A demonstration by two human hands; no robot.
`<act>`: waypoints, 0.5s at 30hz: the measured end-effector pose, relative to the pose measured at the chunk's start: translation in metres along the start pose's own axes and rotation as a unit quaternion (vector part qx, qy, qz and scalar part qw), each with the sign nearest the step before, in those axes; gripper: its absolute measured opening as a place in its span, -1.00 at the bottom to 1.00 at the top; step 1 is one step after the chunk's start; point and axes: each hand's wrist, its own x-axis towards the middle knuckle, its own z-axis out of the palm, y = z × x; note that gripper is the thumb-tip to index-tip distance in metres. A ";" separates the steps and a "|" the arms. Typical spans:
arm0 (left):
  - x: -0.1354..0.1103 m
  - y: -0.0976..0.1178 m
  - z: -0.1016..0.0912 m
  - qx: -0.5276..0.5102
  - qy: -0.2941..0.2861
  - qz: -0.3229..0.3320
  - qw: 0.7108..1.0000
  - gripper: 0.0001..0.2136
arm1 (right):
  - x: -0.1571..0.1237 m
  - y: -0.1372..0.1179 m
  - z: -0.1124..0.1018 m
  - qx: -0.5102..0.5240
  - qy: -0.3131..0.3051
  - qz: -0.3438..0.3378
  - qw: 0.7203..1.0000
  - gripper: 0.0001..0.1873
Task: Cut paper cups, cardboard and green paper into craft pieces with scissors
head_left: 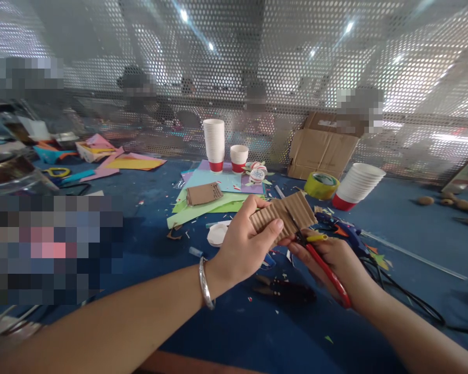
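Observation:
My left hand (246,244) pinches a piece of brown corrugated cardboard (286,213) by its lower left edge, thumb on top. A silver bangle sits on that wrist. My right hand (337,259) grips red-handled scissors (327,270), whose blades meet the cardboard's lower edge. Both hands hover over the blue table (148,249).
Stacks of white and red paper cups (214,144) (358,185), yellow tape roll (321,185), coloured paper sheets (214,192) with a second cardboard piece (204,193), an open carton (323,145), a glue gun with black cable (393,285), pliers (284,291), scraps, mesh wall behind.

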 end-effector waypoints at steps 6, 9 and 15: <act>0.002 0.001 -0.002 0.026 -0.018 -0.010 0.999 -0.73 | 0.002 0.001 -0.004 -0.042 -0.026 -0.052 0.997 -0.56; 0.002 0.002 -0.003 0.027 -0.014 -0.013 0.999 -0.74 | 0.002 -0.001 -0.005 -0.067 -0.024 -0.057 0.996 -0.53; 0.000 0.002 -0.002 0.057 -0.030 -0.022 0.998 -0.77 | 0.002 -0.002 -0.006 -0.092 -0.031 -0.052 0.994 -0.41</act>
